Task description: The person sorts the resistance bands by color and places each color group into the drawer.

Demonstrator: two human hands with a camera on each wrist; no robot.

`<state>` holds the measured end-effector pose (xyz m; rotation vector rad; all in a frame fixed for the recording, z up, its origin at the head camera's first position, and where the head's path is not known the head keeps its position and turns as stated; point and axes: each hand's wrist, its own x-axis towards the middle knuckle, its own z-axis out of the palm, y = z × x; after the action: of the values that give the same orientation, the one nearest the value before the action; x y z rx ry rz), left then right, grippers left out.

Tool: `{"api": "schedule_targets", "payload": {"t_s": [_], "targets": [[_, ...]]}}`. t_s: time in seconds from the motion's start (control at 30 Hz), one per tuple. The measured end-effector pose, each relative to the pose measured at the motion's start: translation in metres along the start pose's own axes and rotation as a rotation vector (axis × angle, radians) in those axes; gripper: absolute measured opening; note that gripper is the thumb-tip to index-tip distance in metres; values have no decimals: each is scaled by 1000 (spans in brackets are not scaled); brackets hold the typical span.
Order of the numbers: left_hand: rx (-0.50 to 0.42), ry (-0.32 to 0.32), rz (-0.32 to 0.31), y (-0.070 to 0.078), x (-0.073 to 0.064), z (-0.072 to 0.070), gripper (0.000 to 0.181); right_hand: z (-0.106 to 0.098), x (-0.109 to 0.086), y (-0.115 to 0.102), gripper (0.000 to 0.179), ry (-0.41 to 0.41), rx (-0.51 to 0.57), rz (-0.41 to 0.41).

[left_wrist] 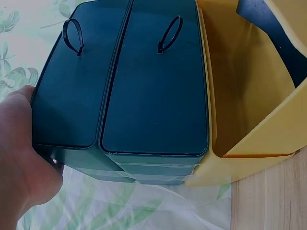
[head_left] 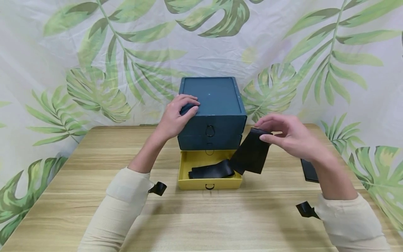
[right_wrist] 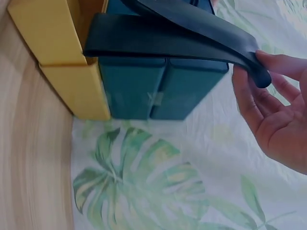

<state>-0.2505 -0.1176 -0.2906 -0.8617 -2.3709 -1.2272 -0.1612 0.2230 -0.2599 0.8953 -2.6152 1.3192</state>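
Observation:
A small stack of drawers has dark teal drawers [head_left: 217,124] above a pulled-out yellow drawer [head_left: 234,183]. My left hand [head_left: 177,115] rests on the top left edge of the stack, fingers lying over its top. In the left wrist view, that hand [left_wrist: 24,148] sits beside the teal fronts. My right hand [head_left: 291,136] pinches the upper end of a folded black strip [head_left: 252,152] between thumb and fingers. The strip is smooth and flat, and hangs over the right edge of the yellow drawer. Another black strip [head_left: 212,170] lies inside that drawer.
A flat black object [head_left: 310,170] lies on the wooden table [head_left: 104,168] at the right, partly behind my right forearm. Behind the table hangs a leaf-patterned cloth [head_left: 151,70]. Black loops serve as pulls on the drawer fronts.

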Motion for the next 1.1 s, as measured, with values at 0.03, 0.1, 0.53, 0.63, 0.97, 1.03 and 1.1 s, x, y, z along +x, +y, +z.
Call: {"api": "schedule_targets", "payload": {"t_s": [0.03, 0.1, 0.53, 0.63, 0.97, 1.03, 1.1], "targets": [[0, 0, 2, 0, 0, 0, 26, 3, 1, -2, 26, 1, 25, -5], [3, 3, 7, 0, 0, 0, 26, 9, 3, -5, 26, -2, 66, -7], [19, 3, 7, 0, 0, 0, 26, 57, 28, -10, 19, -72, 130, -80], [24, 6, 3, -1, 1, 0, 26, 67, 34, -16, 21, -66, 106, -112], [30, 6, 11, 0, 1, 1, 26, 92, 51, -33, 21, -45, 48, -91], [30, 9, 12, 0, 0, 1, 26, 99, 53, -35, 20, -40, 21, -78], [29, 10, 13, 0, 0, 1, 26, 105, 54, -39, 20, -34, -3, -69]]}}
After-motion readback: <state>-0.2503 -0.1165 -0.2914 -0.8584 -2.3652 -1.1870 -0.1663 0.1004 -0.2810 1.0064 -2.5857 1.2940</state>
